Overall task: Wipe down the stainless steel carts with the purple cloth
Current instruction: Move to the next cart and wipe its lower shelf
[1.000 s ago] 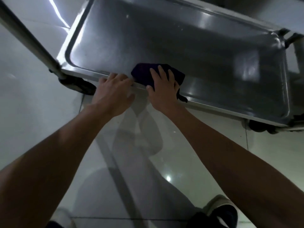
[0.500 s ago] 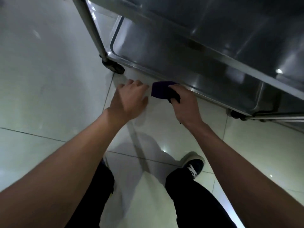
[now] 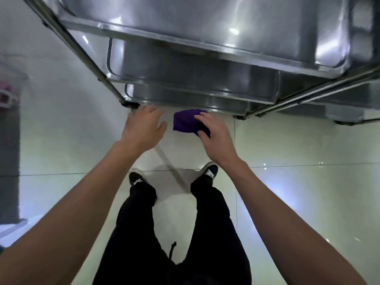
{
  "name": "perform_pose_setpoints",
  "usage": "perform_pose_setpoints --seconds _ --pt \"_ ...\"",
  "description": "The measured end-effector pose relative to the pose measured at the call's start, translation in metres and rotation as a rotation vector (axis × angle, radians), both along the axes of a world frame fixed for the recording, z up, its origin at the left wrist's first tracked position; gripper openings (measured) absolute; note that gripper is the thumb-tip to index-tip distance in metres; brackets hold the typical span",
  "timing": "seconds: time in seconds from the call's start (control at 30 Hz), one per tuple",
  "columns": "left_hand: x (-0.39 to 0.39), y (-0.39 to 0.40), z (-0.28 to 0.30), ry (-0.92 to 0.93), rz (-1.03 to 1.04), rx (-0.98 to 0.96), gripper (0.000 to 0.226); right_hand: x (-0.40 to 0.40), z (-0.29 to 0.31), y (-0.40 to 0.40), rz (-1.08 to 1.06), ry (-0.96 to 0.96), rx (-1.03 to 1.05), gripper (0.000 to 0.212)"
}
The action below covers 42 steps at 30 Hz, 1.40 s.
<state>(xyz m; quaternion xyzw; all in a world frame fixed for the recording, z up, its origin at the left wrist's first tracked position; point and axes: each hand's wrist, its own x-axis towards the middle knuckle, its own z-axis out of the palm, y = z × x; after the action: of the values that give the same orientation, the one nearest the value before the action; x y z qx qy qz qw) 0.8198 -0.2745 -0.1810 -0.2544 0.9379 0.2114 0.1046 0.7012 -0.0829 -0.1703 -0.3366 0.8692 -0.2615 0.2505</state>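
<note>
A stainless steel cart [image 3: 185, 48] with three stacked tray shelves fills the top of the head view. My right hand [image 3: 216, 134] is shut on the bunched purple cloth [image 3: 185, 121], which hangs just in front of the lowest shelf's near rim [image 3: 205, 108], apart from it. To the left of the cloth, my left hand [image 3: 144, 126] is open with fingers spread and holds nothing, close to the cart's front left leg and caster [image 3: 131, 104].
The glossy tiled floor [image 3: 298, 182] spreads all around. My legs in black trousers and dark shoes [image 3: 209, 173] stand just behind my hands. A second steel frame [image 3: 345, 118] stands at the right. A dark mat [image 3: 9, 161] lies along the left edge.
The view has risen from close over the bottom shelf to a standing view of all shelves. My right hand has pulled the cloth off the shelf; my left hand has let go of the rim.
</note>
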Motion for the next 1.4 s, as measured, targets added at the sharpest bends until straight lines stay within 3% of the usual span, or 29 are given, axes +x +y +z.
perform_pose_setpoints --seconds 0.4,0.7,1.0,1.4 --pt "-0.137 0.105 0.113 0.033 -0.135 -0.023 0.038 -0.12 0.119 0.113 -0.038 0.081 -0.108 0.045" --pt "-0.224 0.171 0.157 0.135 -0.17 -0.025 0.046 -0.207 0.152 0.182 -0.1 0.179 -0.215 0.047" --pt "-0.29 0.194 0.176 0.293 -0.227 0.026 0.036 -0.264 0.171 0.2 -0.16 0.252 -0.244 0.046" --pt "-0.423 0.16 0.179 0.398 -0.15 0.227 0.062 -0.384 0.193 0.162 -0.181 0.362 -0.177 0.043"
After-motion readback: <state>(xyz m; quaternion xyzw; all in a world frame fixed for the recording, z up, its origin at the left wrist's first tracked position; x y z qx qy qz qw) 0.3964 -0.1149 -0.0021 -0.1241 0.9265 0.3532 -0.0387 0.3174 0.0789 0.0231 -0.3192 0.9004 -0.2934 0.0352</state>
